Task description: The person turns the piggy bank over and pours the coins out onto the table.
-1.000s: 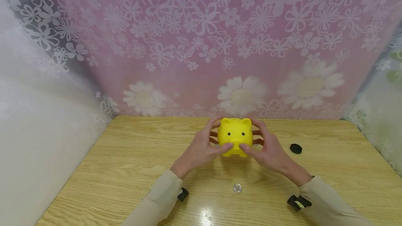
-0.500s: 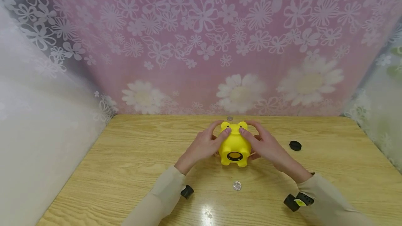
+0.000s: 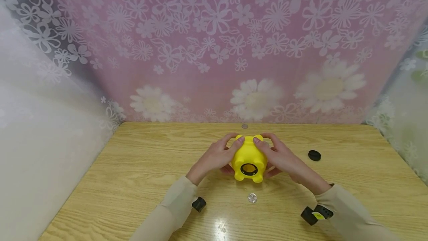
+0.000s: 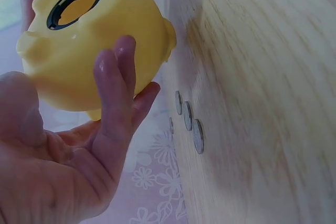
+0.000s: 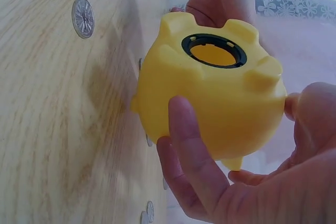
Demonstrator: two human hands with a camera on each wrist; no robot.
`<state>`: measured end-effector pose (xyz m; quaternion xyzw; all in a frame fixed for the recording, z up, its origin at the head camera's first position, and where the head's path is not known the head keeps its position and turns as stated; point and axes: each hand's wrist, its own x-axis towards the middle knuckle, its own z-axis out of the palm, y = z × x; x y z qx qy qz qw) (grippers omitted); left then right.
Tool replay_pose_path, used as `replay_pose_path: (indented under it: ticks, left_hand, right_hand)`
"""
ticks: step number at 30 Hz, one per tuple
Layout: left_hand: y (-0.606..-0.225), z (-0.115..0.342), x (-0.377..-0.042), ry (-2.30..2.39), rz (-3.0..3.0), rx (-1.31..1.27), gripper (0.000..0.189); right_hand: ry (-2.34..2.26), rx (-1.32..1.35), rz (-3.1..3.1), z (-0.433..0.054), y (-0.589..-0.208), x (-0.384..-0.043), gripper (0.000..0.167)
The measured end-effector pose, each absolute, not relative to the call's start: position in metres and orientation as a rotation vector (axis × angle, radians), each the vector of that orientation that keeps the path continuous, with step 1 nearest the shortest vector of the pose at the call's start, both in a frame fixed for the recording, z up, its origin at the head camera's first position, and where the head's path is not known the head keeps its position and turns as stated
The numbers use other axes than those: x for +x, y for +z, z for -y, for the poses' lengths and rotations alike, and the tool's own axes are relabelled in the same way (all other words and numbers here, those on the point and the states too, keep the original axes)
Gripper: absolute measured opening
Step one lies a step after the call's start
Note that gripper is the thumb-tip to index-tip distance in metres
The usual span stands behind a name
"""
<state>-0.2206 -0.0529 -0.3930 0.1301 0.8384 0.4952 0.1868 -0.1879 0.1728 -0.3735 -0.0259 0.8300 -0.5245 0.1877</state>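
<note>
A yellow piggy bank (image 3: pixel 248 154) is tipped back between both hands, its belly and feet turned toward the head camera. A black-rimmed round hole (image 5: pixel 214 51) in the belly stands uncovered, showing the yellow inside. My left hand (image 3: pixel 217 156) grips one side, thumb near the snout and fingers spread along the body. The other side is gripped by my right hand (image 3: pixel 280 156), its thumb mirrored. In the left wrist view several coins (image 4: pixel 188 116) lie on the table beneath the piggy bank (image 4: pixel 100 40). One shiny coin (image 3: pixel 252 198) lies on the near side of it.
The black plug (image 3: pixel 314 155) lies on the wooden table (image 3: pixel 150 166) to the right. Another coin (image 3: pixel 245 126) rests by the table's back edge. A pink flowered curtain (image 3: pixel 200 66) hangs right behind that edge. Dark wrist devices (image 3: pixel 199 204) sit at both sleeves.
The piggy bank has tilted back from facing the head camera, so its belly hole now shows, and it has come slightly nearer. A coin at the back edge has come into view.
</note>
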Motion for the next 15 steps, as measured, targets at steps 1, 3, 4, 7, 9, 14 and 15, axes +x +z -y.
replay_pose_path:
  ticks: [1, 3, 4, 7, 9, 14, 15]
  left_hand:
    - [-0.394, 0.053, -0.221, 1.402, -2.346, 0.367, 0.078]
    - [-0.394, 0.054, -0.222, 1.41, -2.321, 0.366, 0.079]
    - [-0.395, 0.054, -0.223, 1.41, -2.311, 0.364, 0.08]
    - [-0.391, 0.055, -0.225, 1.402, -2.322, 0.397, 0.081]
    - [-0.386, 0.055, -0.225, 1.398, -2.399, 0.513, 0.077]
    - [-0.365, 0.057, -0.226, 1.397, -2.759, 1.272, 0.085]
    - [-0.362, 0.057, -0.227, 1.381, -2.816, 1.43, 0.087]
  right_hand:
    - [-1.478, -0.074, -2.332, -0.173, -0.374, -0.188, 0.086]
    - [-1.479, -0.077, -2.326, -0.173, -0.374, -0.189, 0.086]
    - [-1.481, -0.071, -2.322, -0.173, -0.374, -0.189, 0.086]
    - [-1.52, -0.086, -2.325, -0.172, -0.375, -0.189, 0.086]
    - [-1.59, -0.159, -2.418, -0.17, -0.376, -0.189, 0.08]
    - [-1.817, -0.968, -2.993, -0.168, -0.385, -0.192, 0.074]
    - [-1.82, -1.147, -3.09, -0.169, -0.386, -0.194, 0.075]
